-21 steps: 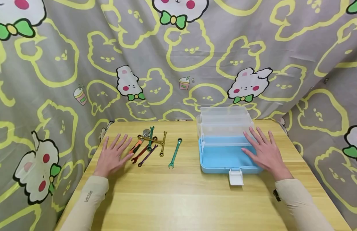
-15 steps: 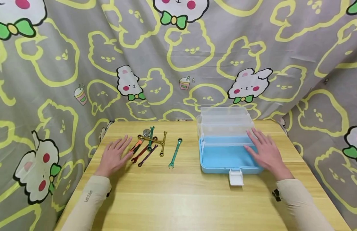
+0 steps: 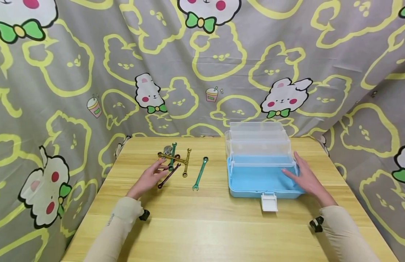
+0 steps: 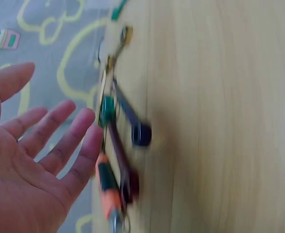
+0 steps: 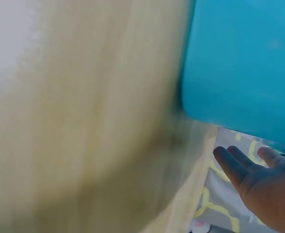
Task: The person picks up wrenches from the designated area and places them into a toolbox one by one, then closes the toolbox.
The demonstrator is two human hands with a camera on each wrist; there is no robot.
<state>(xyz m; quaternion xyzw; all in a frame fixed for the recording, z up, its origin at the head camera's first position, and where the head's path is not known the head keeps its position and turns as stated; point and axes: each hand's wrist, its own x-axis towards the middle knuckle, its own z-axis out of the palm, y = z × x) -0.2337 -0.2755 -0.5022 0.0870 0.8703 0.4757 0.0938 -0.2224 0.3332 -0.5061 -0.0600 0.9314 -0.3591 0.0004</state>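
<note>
Over the counter (image 3: 202,225), the spread left hand (image 3: 150,177) seemingly reaches for wrenches (image 3: 169,176), probably needing a pinch next, right hand (image 3: 305,179) spread beside the toolbox (image 3: 243,194)

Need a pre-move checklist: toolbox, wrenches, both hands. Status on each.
1. Blue toolbox open: ok, clear trays raised at the back, base exposed.
2. White latch undone: ok, sticking out in front.
3. Left hand free: ok, nothing in its grasp.
4. Right hand touching the toolbox: cannot tell, it's at the box's right end.
5. No crossed wrenches: not ok, a gold wrench crosses a green wrench.
6. Second green wrench clear: ok, lies apart, nearest the toolbox.
</note>
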